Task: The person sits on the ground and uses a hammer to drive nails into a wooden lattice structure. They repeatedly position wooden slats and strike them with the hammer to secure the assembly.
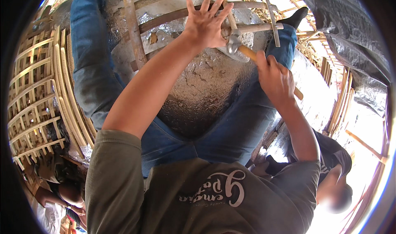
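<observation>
My left hand (206, 23) lies with fingers spread over a bamboo lattice (165, 24) between my outstretched legs. Its fingertips reach across the upper curved slats. In my right hand (274, 77) is a hammer (234, 43), its wooden handle gripped and its metal head just right of my left thumb. The head is at the lower end of an upright bamboo strip (232, 19), above a pale stone-like block (243, 54). Whether the head touches the strip, I cannot tell.
Finished-looking bamboo lattices (33, 98) and long strips (70, 89) stand at the left. Dark plastic sheeting (350, 27) hangs at the upper right. One person (330, 164) is close behind at the lower right, another person (62, 192) at the lower left. The ground (202, 89) is dark and uneven.
</observation>
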Tool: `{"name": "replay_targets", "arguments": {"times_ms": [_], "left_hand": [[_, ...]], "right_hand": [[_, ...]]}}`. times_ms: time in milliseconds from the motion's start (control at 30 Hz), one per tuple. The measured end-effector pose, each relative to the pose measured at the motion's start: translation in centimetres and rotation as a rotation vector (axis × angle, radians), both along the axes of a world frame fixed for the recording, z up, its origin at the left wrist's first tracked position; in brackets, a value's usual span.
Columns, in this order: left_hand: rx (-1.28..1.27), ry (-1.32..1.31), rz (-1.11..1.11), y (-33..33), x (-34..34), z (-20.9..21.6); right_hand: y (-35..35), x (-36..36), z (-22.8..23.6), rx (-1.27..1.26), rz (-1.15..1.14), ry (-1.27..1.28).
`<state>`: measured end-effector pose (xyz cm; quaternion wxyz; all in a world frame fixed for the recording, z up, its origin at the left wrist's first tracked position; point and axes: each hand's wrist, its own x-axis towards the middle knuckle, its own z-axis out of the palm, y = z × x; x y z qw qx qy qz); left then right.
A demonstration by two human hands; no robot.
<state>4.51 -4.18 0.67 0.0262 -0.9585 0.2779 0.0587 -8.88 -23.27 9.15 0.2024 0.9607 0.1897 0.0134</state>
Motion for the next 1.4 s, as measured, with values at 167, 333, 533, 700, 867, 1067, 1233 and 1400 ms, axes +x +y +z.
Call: {"name": "replay_targets", "arguments": {"times_ms": [167, 333, 533, 700, 867, 1067, 1233, 1400], "left_hand": [[-0.065, -0.076, -0.03, 0.5, -0.7, 0.4], [0.022, 0.272, -0.058, 0.7, 0.5, 4.0], [-0.117, 0.185, -0.03, 0.5, 0.1, 2.6], [-0.204, 0.096, -0.045, 0.9, -0.7, 2.0], [-0.171, 0.15, -0.059, 0.5, -0.1, 2.4], [-0.315, -0.141, -0.034, 0.1, -0.2, -2.0], [-0.311, 0.109, -0.025, 0.3, -0.8, 2.2], [-0.266, 0.052, -0.006, 0.1, -0.8, 1.1]], "right_hand": [[-0.6, -0.3, -0.2, 0.065, 0.058, 0.02], [-0.6, -0.2, -0.6, 0.008, -0.154, 0.111], [-1.4, -1.8, -0.5, 0.322, -0.02, -0.047], [-0.1, -1.2, -0.5, 0.386, -0.011, -0.06], [0.2, -1.3, -1.4, 0.386, -0.003, -0.026], [0.5, -1.3, -1.4, 0.388, -0.013, -0.011], [-0.2, -1.1, -1.8, 0.392, -0.032, -0.045], [-0.5, -0.1, -2.7, 0.309, -0.175, 0.05]]}}
